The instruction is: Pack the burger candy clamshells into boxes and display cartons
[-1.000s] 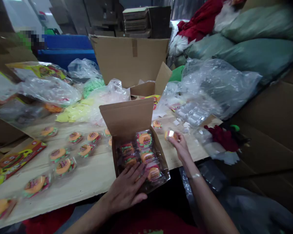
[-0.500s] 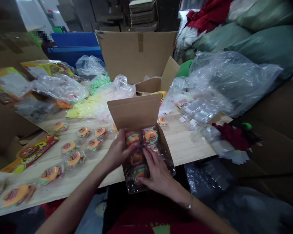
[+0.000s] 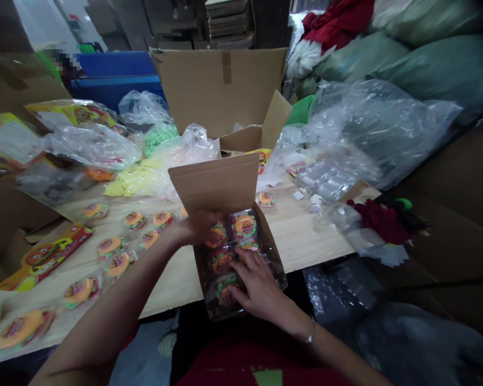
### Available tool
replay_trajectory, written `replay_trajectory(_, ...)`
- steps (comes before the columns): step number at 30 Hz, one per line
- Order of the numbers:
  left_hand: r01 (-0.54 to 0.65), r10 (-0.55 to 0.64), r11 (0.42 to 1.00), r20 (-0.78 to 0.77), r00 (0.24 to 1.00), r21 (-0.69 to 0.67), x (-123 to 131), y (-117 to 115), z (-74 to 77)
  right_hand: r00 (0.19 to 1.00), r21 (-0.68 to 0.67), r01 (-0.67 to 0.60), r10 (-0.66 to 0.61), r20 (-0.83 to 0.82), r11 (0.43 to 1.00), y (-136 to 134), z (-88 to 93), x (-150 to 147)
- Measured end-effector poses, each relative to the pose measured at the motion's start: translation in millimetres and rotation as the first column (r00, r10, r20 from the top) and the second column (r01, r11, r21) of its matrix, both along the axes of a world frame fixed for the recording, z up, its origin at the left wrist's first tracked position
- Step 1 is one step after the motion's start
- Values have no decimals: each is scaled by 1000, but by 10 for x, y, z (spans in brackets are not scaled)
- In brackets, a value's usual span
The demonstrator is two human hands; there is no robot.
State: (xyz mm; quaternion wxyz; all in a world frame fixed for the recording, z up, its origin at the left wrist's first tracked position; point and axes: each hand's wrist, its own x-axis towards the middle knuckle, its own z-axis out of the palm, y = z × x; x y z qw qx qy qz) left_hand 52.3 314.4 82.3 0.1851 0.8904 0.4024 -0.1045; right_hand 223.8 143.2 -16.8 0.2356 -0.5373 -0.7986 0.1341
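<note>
Your left hand [image 3: 195, 228] curls its fingers around a round, glossy-wrapped burger-shaped pack [image 3: 217, 235] at the rear-left pocket of the clear plastic tray [image 3: 280, 276]. The tray sits in the matte corrugated cardboard box [image 3: 213, 185]. Your right hand [image 3: 260, 289] lies flat, fingers spread, on the front packs [image 3: 224, 287]. Half a second ago the left hand held that pack higher.

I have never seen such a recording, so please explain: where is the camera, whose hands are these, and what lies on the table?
The camera sits on a person's head and looks down at their own two bare hands. The left hand touches a wrapped burger-shaped packet at the back of the small cardboard box; the right hand lies on packets near its front. On the wooden table lie more such packets, clear plastic bags and a bigger open carton.
</note>
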Motion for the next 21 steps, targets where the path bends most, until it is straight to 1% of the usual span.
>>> replay_trajectory(2,-32,33,999,-13,999,36,45,-94,-76,1000,-3,-3,3,-6,1000,7,-20,-12)
replay_trajectory(3,-55,55,996,-4,998,70,66,-170,-121,1000,-3,-1,1,-10,1000,3,-32,-25)
replay_trajectory(4,-86,85,988,17,996,131,79,-268,-173,1000,0,1,-1,-16,1000,-9,-41,-41)
replay_trajectory(5,-117,109,969,47,993,217,81,-386,-235,1000,9,7,-7,-27,1000,-27,-45,-55)
replay_trajectory(6,-139,120,938,78,990,318,69,-519,-309,999,26,14,-12,-48,1000,-50,-39,-61)
replay_trajectory(7,-150,115,891,108,987,427,44,-658,-396,996,54,15,-11,-83,998,-71,-22,-53)
replay_trajectory(8,-119,69,857,116,991,501,9,-793,-494,991,92,15,-2,-134,996,-81,7,-25)
replay_trajectory(10,12,-75,838,93,993,545,-75,-1013,-696,963,207,42,16,-269,977,-16,98,114)
replay_trajectory(11,48,-112,834,82,990,549,-111,-1085,-787,941,270,85,12,-339,959,82,150,229)
replay_trajectory(13,71,-131,837,73,989,542,-144,-1157,-911,893,344,230,-57,-447,910,438,233,534)
replay_trajectory(14,60,-117,845,75,990,532,-140,-1168,-939,869,337,320,-133,-476,885,689,250,705)
replay_trajectory(15,49,-104,856,79,991,514,-127,-1174,-944,854,290,387,-222,-471,875,970,244,870)
replay_trajectory(16,41,-96,870,88,992,491,-113,-1179,-930,855,231,415,-291,-429,880,1262,214,1015)
replay_trajectory(17,31,-91,883,106,990,468,-104,-1188,-904,875,161,412,-340,-346,897,1540,163,1129)
replay_trajectory(18,28,-100,893,136,986,450,-108,-1200,-871,910,98,371,-339,-240,924,1782,94,1206)
replay_trajectory(19,30,-122,897,181,976,441,-132,-1212,-840,930,71,323,-303,-208,944,1971,11,1250)
replay_trajectory(20,23,-145,896,242,960,444,-179,-1217,-815,946,50,274,-260,-191,960,2098,-82,1271)
replay_trajectory(21,-12,-148,889,313,938,457,-255,-1209,-801,959,34,226,-216,-184,974,2166,-183,1283)
